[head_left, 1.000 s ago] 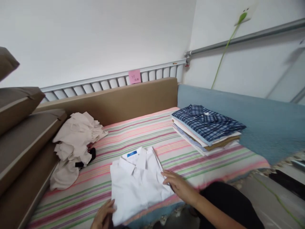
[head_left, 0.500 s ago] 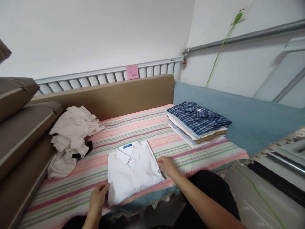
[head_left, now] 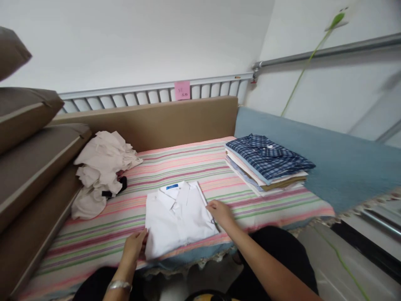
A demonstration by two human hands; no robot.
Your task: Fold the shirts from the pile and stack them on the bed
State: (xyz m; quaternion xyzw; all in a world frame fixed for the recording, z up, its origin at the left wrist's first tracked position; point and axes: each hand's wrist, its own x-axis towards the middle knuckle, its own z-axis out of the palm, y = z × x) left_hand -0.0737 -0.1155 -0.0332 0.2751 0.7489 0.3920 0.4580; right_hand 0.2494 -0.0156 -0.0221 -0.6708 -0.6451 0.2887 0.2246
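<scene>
A white shirt (head_left: 180, 223), folded into a rectangle with its collar up and a blue neck label showing, lies flat before me at the bed's front edge. My left hand (head_left: 135, 246) holds its lower left edge between thumb and fingers. On the opposite side, my right hand (head_left: 220, 212) pinches the right edge about halfway down. Right of it sits a stack of folded clothes, topped by a navy plaid shirt (head_left: 266, 155). A crumpled heap of off-white clothes (head_left: 103, 163), with a black piece in it, is at the left.
A striped sheet (head_left: 175, 165) covers the surface. Brown cushions (head_left: 37, 154) are piled at the left, and a brown padded board (head_left: 163, 121) runs along the back under a radiator (head_left: 144, 97). Blue padding (head_left: 332, 154) borders the right. A green cord (head_left: 303, 69) hangs from a socket.
The view has shifted slightly left, so everything appears farther right. Both hands stay at the white shirt's side edges, and the shirt keeps its folded shape.
</scene>
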